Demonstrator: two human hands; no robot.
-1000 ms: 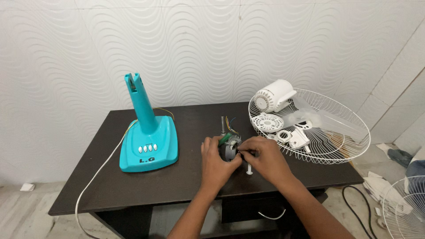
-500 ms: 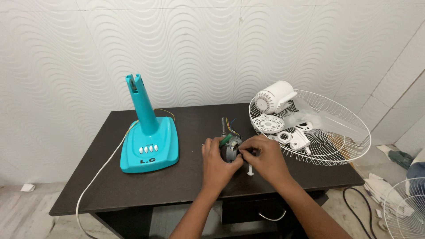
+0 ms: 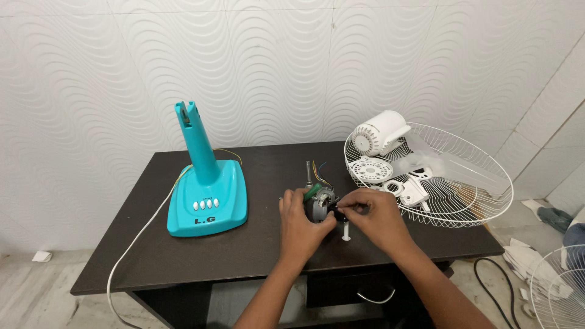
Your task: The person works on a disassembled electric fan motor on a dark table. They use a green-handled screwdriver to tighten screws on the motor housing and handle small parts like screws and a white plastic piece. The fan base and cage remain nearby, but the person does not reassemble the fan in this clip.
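Head view, and I see both of my hands meeting low in the centre of the frame over a small grey metal fan motor with coloured wires, which sits on the dark brown wooden table. My left hand cups the motor from the left and below, fingers curled shut around its body. My right hand comes in from the right, fingertips pinched together against the motor's right side on what looks like a small dark part, though it is too small to be sure. The motor's shaft stands nearly upright, pointing to the top of the frame, so its long axis runs vertically; the wires rise behind it. Both forearms enter from the bottom edge and angle inward, wrists slightly bent. A small white plastic peg stands on the table just below my right fingers. At centre left is a turquoise plastic fan base with upright neck, with a white cord trailing off the table. At right, a white wire fan guard holds white plastic housing parts.
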